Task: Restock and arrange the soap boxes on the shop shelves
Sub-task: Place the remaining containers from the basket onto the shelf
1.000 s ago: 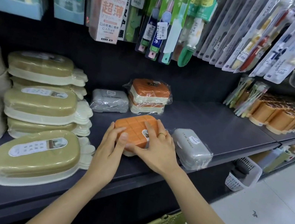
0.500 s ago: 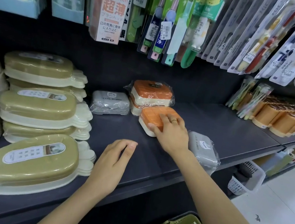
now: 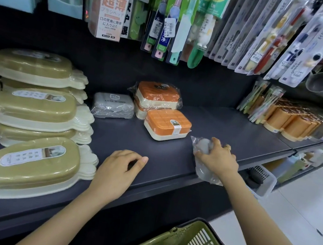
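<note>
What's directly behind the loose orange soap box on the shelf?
Behind the orange soap box stands a stack of wrapped orange boxes, close or touching. The lower box is partly hidden; how many are stacked is unclear.

From my feed the light is bright and even, coming from overhead; the white floor (image 3: 302,210) at right glares pale. Soft shadows sit under the left hand (image 3: 114,175) on the dark shelf (image 3: 172,156). Plastic wrap on the orange soap boxes (image 3: 158,96) catches highlights. Wide-angle bending curves the edges, and the hanging toothbrush packs (image 3: 298,38) smear slightly at upper right.
</note>
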